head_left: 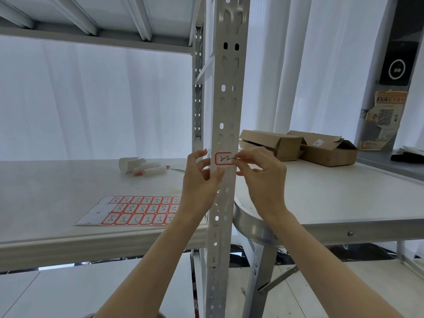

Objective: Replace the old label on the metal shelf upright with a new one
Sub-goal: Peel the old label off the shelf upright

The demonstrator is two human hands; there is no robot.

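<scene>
A perforated grey metal upright runs up the middle of the view. A red-bordered white label with black handwriting sits on its front face at hand height. My right hand pinches the label's right edge between thumb and forefinger. My left hand holds the upright's left edge just beside and below the label, fingers curled round it. A sheet of matching red-bordered labels lies on the white shelf board to the left, several spots on its left side bare.
White markers with red tips and a curled strip of paper lie further back on the shelf board. Open cardboard boxes stand on a white table to the right. A steel leg brace curves below.
</scene>
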